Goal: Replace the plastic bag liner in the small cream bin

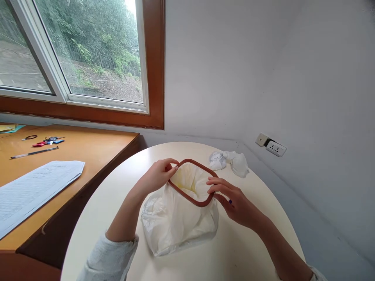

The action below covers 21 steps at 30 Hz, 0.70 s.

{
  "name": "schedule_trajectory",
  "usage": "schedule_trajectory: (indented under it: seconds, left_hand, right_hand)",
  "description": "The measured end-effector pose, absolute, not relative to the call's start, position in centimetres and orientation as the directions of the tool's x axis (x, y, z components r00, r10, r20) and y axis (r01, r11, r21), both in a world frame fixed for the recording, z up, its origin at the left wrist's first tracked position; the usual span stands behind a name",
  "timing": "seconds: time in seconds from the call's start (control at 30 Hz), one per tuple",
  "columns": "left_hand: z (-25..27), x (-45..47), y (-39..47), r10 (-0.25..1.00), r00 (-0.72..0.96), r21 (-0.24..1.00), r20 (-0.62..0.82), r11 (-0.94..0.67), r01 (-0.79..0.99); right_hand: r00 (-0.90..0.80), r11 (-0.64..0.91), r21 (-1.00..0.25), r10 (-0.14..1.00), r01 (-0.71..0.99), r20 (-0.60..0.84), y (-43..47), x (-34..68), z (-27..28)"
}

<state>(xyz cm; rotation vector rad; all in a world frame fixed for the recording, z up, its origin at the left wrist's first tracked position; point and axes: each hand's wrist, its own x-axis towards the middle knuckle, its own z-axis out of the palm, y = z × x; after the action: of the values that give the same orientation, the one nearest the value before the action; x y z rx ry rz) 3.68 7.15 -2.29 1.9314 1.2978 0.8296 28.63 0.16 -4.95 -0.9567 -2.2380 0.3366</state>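
Note:
A brown ring-shaped rim (191, 200) with rounded corners sits around the mouth of a white plastic bag (178, 228). The bag's lower part spreads out loosely over the round table, and a yellowish patch shows inside it. My left hand (158, 175) pinches the rim at its left corner, between thumb and fingers. On the opposite side, my right hand (233, 199) grips the rim, fingers over the inner edge and thumb outside. Whatever lies beneath the bag is hidden.
On the round white table (117, 195) a knotted white plastic bag (238, 164) lies toward the back. A wooden desk (96, 140) at left holds papers (38, 191), a pen (34, 152) and keys (51, 141). The wall socket (275, 148) is at right.

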Motion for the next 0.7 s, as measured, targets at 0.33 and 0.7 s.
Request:
schedule_trajectory:
  seconds: [0.33,0.7]
  left_hand:
    - [-2.30,3.76,7.14,0.942,0.314,0.771,0.119,-0.287,0.569]
    - [-2.57,3.74,7.28,0.944,0.316,0.710,0.098,-0.289,0.642]
  right_hand:
    - [-0.514,0.692,-0.484,0.722,0.536,0.463,0.17,28.71,-5.48]
    - [-0.476,0.642,-0.526,0.767,0.558,0.432,-0.28,28.35,-5.77]
